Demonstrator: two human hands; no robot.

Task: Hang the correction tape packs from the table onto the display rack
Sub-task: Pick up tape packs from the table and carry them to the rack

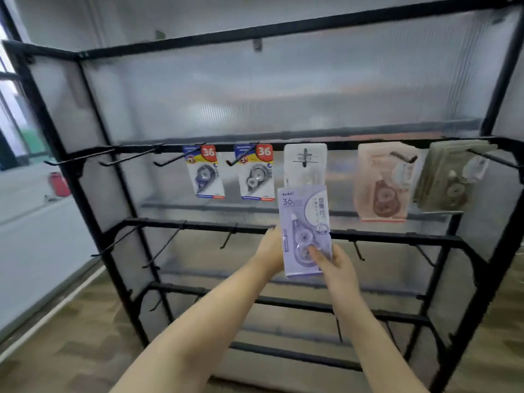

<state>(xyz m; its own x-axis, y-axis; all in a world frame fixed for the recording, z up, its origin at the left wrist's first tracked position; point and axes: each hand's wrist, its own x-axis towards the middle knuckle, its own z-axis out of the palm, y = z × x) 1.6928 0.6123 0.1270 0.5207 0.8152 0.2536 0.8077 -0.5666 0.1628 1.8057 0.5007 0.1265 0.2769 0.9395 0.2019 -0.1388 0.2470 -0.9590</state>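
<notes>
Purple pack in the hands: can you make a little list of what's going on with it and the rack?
held: purple pack, upright
left hand: grips its left edge
right hand: pinches its lower right, thumb on front
place: front of rack, below white pack
hung on top rail: two blue packs, white pack, pink packs, green packs
left hooks: bare

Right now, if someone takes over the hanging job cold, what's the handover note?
Left hand: holds the left edge of the lavender pack.
Right hand: grips its lower right, thumb on the front.
The lavender pack is upright in front of the display rack, just below the white pack, not yet on a hook.
Done: on the upper hook row hang two blue packs, the white pack, pink packs and beige packs.
Left: hang the lavender pack. The table is out of view, so the remaining count is unknown.
</notes>
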